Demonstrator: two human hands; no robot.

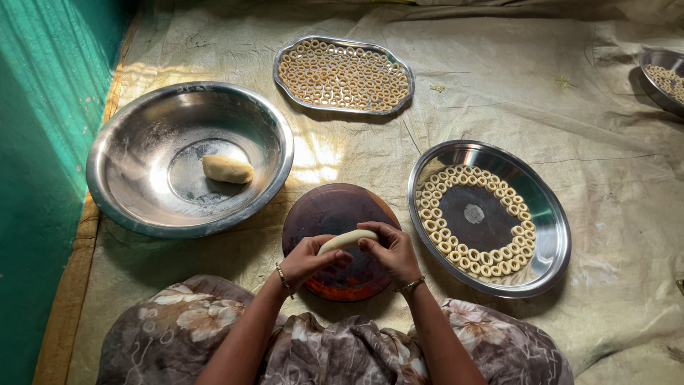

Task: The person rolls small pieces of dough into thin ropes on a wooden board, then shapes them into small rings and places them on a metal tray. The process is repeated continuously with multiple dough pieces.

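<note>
Both hands, left and right, pinched a dough roll over the round board, its ends hidden by fingers, while a far tray was cut off at the frame edge.

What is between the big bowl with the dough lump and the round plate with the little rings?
In the head view, a round dark board lies between the big bowl and the round plate. Above it, both hands, left and right, hold a dough roll.
</note>
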